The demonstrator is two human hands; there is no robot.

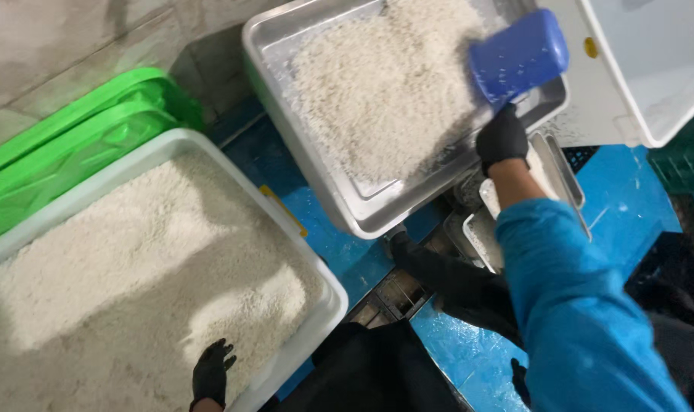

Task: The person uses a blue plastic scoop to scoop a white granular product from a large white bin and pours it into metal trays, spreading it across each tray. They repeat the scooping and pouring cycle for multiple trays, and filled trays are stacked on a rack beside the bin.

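My right hand (502, 140), in a black glove with a blue sleeve, grips a blue plastic scoop cup (519, 56) tipped over the right part of a metal tray (339, 200) heaped with white rice grains (377, 84). My left hand (210, 372), also in a black glove, rests with fingers spread on the rice in a large white plastic tub (316, 263) at the lower left. The tub is filled nearly to its rim with the same white grains (126, 282).
Green plastic crates (72, 145) are stacked behind the tub. A white bin (652, 76) stands at the upper right. Metal machine parts (507, 221) sit under the tray. The floor (614, 206) is blue and wet. My dark trousers (377, 366) are below.
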